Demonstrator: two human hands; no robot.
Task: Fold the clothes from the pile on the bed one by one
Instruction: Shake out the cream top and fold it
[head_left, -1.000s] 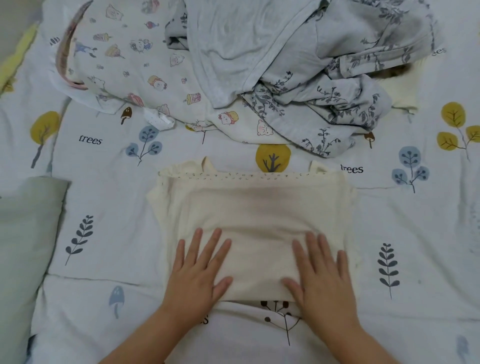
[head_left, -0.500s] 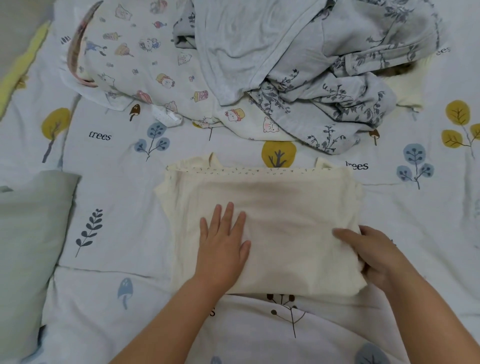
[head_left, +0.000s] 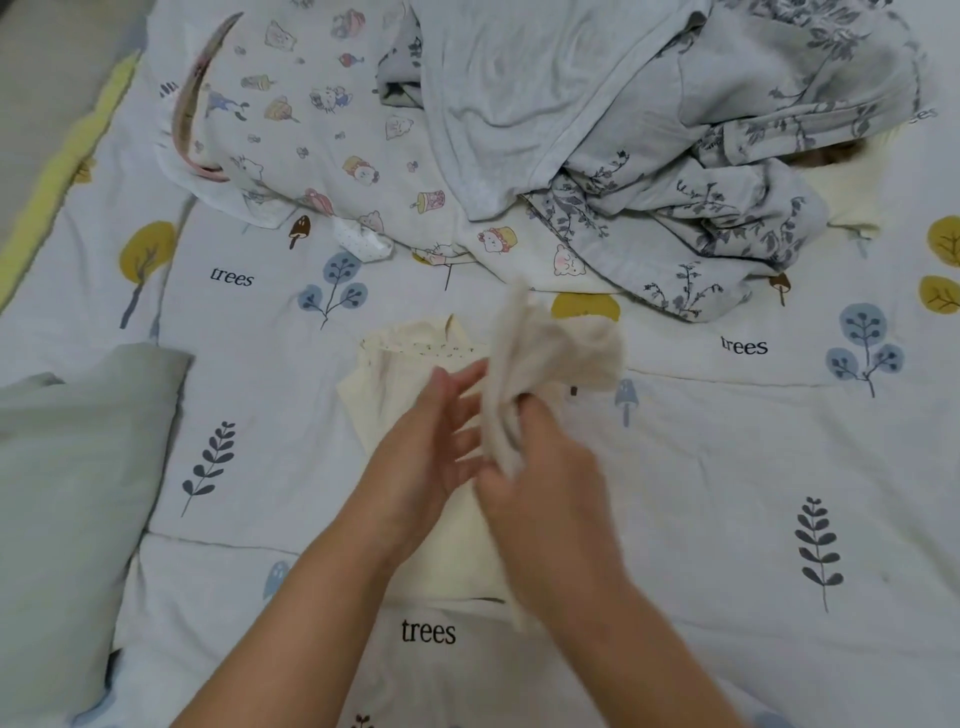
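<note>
A cream top (head_left: 395, 384) with a dotted lace edge lies partly folded on the bed in front of me. My right hand (head_left: 540, 467) grips the top's right side and holds it raised and swung over toward the left, the cloth blurred above my fingers. With its fingers straight, my left hand (head_left: 431, 447) rests on the middle of the top, just left of the lifted flap. The pile of clothes (head_left: 597, 130) lies at the back: a white cartoon-print piece, a plain grey one and a grey floral one.
A pale green pillow (head_left: 67, 478) lies at the left edge. The bed sheet (head_left: 727, 493) is white with tree and leaf prints. A pale yellow cloth (head_left: 852, 197) peeks from under the pile at the right. A yellow strip (head_left: 67, 166) runs along the bed's far left.
My right hand took hold of the top's right edge and lifted it up and over to the left. My left hand slid up from the hem to the top's middle.
</note>
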